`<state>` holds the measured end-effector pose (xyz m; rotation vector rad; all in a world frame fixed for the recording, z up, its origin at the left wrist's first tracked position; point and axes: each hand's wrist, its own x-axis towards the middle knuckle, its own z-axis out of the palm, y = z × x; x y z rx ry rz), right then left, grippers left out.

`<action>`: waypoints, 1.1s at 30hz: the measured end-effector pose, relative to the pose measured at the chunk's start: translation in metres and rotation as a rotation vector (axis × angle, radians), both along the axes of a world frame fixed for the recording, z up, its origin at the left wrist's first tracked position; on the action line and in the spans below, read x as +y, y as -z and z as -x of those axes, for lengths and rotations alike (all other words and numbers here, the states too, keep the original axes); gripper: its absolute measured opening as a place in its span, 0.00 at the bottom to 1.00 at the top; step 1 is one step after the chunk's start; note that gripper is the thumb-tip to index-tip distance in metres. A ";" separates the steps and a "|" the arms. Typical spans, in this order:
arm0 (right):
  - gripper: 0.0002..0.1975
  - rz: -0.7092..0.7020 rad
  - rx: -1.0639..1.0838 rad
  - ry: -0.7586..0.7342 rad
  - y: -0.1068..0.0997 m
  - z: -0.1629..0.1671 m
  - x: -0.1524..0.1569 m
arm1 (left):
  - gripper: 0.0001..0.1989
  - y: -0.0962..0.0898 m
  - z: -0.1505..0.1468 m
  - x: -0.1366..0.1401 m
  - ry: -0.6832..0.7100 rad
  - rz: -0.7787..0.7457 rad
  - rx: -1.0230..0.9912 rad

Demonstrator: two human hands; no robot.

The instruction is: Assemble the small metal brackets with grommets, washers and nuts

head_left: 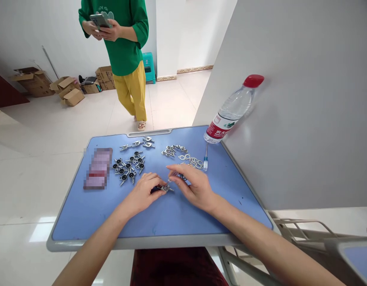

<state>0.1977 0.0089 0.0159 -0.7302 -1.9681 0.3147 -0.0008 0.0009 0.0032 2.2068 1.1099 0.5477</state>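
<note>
My left hand [145, 191] is closed around a small metal fitting [165, 188] with a dark part, low over the blue tabletop. Its thumb and fingertips grip the fitting from the left. Just to the right, my right hand [195, 185] curves over the fitting, its fingers bent toward the thumb. A tiny pale speck shows by that thumb tip, too small to name. Left of the hands lies a group of similar metal fittings with black round centres [128, 166]. Flat metal oval plates [196, 161] lie behind my right hand, partly covered by it.
Metal forked pieces [138, 143] and small bent clips [170, 150] lie toward the far edge. A screwdriver [205, 163] and a water bottle [227, 115] stand near the grey wall at right. A blurred purplish item [98, 169] lies left. Beyond the desk, a person [123, 47] holds a phone.
</note>
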 end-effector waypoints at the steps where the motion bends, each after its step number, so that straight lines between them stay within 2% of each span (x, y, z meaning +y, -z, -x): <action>1: 0.13 -0.019 -0.024 -0.025 0.001 0.002 -0.001 | 0.02 0.000 0.000 0.000 0.000 -0.005 0.006; 12: 0.16 -0.047 -0.132 -0.125 0.000 0.005 -0.001 | 0.03 0.002 0.000 0.000 -0.005 -0.007 0.014; 20: 0.14 -0.041 -0.123 -0.100 0.001 0.012 -0.003 | 0.03 0.004 0.000 0.000 0.000 -0.043 -0.011; 28: 0.23 0.149 -0.074 -0.238 -0.007 0.004 0.001 | 0.04 0.005 0.001 0.000 0.009 -0.029 0.032; 33: 0.20 0.074 -0.109 -0.209 -0.004 0.005 0.002 | 0.04 0.006 0.000 0.000 0.006 -0.037 -0.001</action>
